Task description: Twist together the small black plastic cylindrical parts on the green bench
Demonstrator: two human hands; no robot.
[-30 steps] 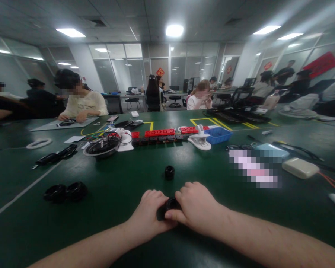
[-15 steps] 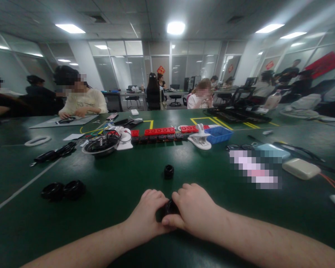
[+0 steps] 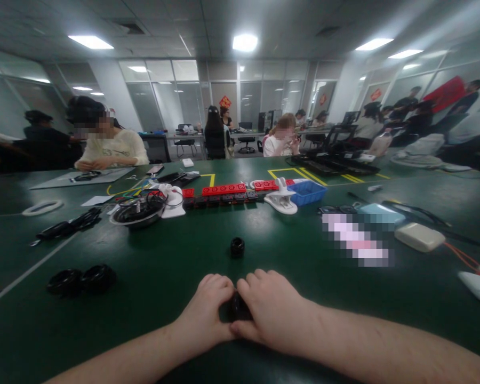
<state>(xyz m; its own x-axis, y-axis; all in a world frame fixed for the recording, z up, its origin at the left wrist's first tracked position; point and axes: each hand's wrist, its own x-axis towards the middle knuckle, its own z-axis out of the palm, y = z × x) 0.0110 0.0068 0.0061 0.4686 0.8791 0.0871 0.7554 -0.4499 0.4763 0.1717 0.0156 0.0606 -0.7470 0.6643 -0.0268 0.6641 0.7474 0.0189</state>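
Low in the frame's centre, my left hand [image 3: 208, 312] and right hand [image 3: 274, 309] close together around a small black plastic fitting [image 3: 237, 308]. It looks light, rigid, fairly smooth; gripping opposite ends seems best.

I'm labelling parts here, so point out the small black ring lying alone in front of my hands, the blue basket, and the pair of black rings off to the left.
small black ring [image 3: 237, 247], head view, its top rim.
blue basket [image 3: 310, 197], head view, its front wall.
pair of black rings [image 3: 82, 279], head view, where the two meet.
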